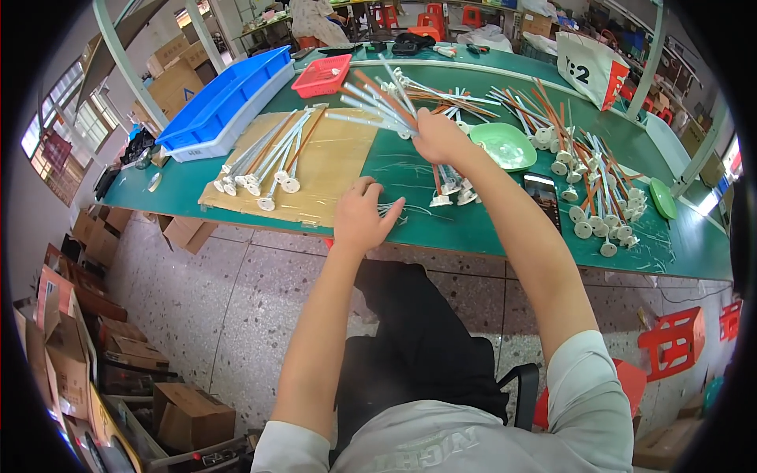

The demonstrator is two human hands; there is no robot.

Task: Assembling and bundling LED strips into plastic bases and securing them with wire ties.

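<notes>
My right hand [443, 140] is closed around a bundle of thin rods [380, 104], some whitish and some orange-brown. The rods fan out to the upper left, and their white disc-shaped ends hang below the fist. My left hand [361, 217] rests at the near edge of the table, by the corner of a flat cardboard sheet [341, 150]. Its thumb and fingers are apart, next to some thin clear strips [422, 209]. Similar disc-ended rods [272, 154] lie on the cardboard. More rods [603, 201] are heaped at the right.
A light green plate [505, 147] and a phone [542, 197] lie right of my right hand. A blue tray [225, 98] and a red basket [322, 77] stand at the back left. A white bag [585, 67] is at the back right. The green table [465, 236] ends before my lap.
</notes>
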